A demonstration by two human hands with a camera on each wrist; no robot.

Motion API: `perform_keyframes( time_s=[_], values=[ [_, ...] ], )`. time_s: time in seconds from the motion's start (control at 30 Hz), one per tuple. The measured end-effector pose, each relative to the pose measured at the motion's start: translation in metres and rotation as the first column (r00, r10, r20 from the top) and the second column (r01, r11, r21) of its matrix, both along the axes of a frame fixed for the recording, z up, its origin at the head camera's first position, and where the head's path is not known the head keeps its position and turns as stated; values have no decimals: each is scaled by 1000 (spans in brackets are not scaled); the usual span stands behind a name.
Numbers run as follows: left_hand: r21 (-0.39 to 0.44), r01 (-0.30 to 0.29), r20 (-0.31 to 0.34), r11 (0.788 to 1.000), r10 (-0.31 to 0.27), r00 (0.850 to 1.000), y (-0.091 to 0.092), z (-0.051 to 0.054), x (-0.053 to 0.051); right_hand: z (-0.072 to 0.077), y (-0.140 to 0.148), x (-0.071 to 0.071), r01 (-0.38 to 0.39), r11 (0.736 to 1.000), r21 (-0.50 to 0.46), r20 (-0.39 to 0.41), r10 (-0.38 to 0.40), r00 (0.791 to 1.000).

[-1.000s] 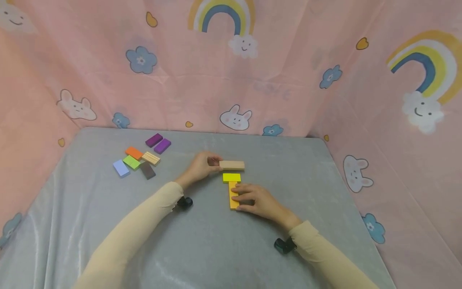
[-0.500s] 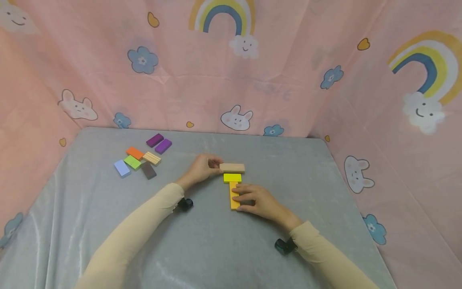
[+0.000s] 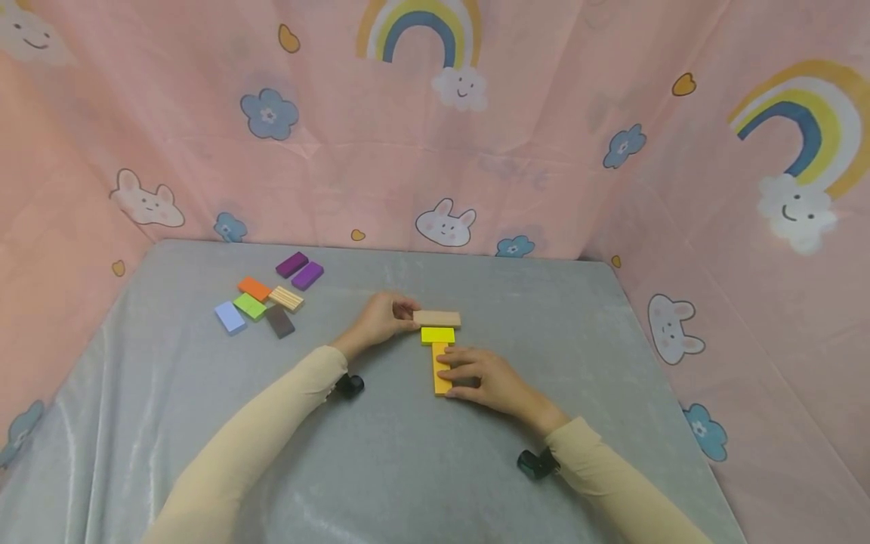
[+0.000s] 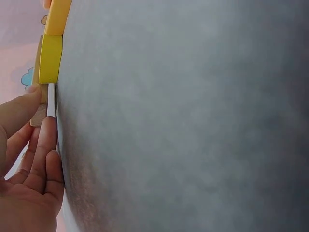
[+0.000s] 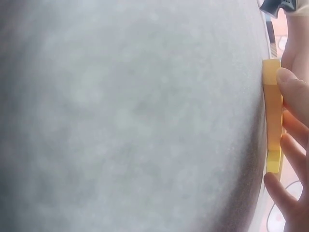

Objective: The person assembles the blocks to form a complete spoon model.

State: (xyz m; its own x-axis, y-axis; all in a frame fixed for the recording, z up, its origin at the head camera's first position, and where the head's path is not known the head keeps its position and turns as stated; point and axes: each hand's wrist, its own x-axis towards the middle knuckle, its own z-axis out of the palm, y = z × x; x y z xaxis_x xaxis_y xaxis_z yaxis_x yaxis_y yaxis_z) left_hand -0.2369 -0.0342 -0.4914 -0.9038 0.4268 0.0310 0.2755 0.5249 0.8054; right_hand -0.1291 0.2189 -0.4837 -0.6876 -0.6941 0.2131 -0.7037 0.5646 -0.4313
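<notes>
In the head view, a bare wood block (image 3: pixel 437 319) lies crosswise, its left end pinched by my left hand (image 3: pixel 381 317). Against its near side sits a bright yellow block (image 3: pixel 438 335). An orange-yellow block (image 3: pixel 439 384) runs from there toward me, so the coloured pair forms a T. My right hand (image 3: pixel 499 382) rests its spread fingertips on the orange-yellow block. The left wrist view has my thumb (image 4: pixel 21 108) against the wood block, partly behind the yellow one. From the right wrist, my other thumb (image 5: pixel 289 84) touches the orange-yellow block's side.
At the table's back left lie several loose blocks: dark purple (image 3: pixel 292 264), violet (image 3: pixel 308 276), orange (image 3: pixel 254 289), striped wood (image 3: pixel 286 298), green (image 3: pixel 249 306), light blue (image 3: pixel 230 318) and dark brown (image 3: pixel 279 321). A pink patterned curtain (image 3: pixel 516 151) hangs behind the grey-covered table (image 3: pixel 381 468).
My left hand has drawn the wood block toward me, closing the gap to the yellow block. My right hand has stayed at the orange-yellow block.
</notes>
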Motion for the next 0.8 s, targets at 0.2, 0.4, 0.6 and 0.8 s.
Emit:
perform_keyframes(
  time_s=[0.2, 0.4, 0.6, 0.8],
  values=[
    [-5, 3, 0, 1000, -3, 1000, 0, -1, -1, 0, 0, 0, 13, 1000, 15, 28, -13, 1000],
    [-28, -2, -20, 1000, 2, 1000, 1, 2, 1, 1, 0, 0, 7, 1000, 9, 35, -7, 999],
    [-26, -4, -16, 1000, 3, 1000, 1, 2, 2, 0, 0, 0, 9, 1000, -3, 42, -8, 999],
    [-30, 1, -4, 1000, -1, 1000, 1, 2, 1, 0, -1, 0, 4, 1000, -3, 14, -4, 1000]
  ],
)
